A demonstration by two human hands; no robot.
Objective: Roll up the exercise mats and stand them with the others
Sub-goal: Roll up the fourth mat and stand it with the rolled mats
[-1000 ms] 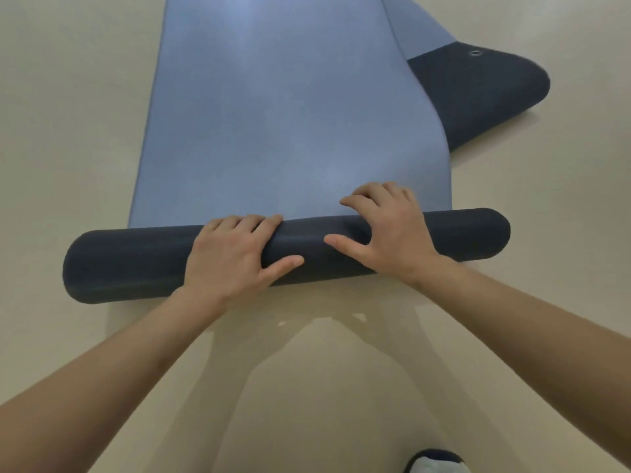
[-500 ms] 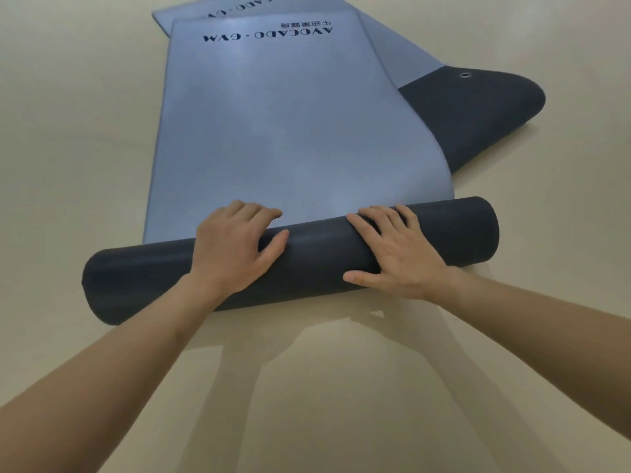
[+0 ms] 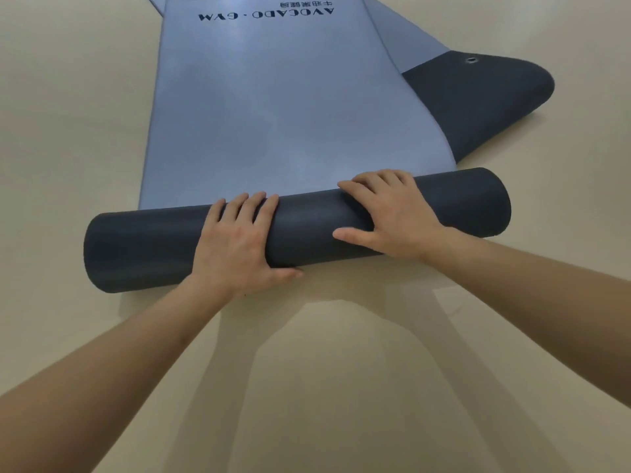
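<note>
A blue exercise mat (image 3: pixel 273 107) with dark lettering lies flat on the floor, stretching away from me. Its near end is wound into a thick dark roll (image 3: pixel 143 250) lying across the view. My left hand (image 3: pixel 239 240) presses on the roll left of its middle, fingers over the top and thumb at the near side. My right hand (image 3: pixel 392 216) presses on the roll right of its middle, fingers curled over the far side. A second mat (image 3: pixel 485 104) lies beneath and to the right, its dark corner with a metal eyelet folded over.
Bare beige floor (image 3: pixel 68 131) surrounds the mats on all sides. The shadows of my arms fall on the floor close to me.
The roll has grown thicker and moved away from me along the mat. Both hands shifted grip on it, and the mat's lettering came into view.
</note>
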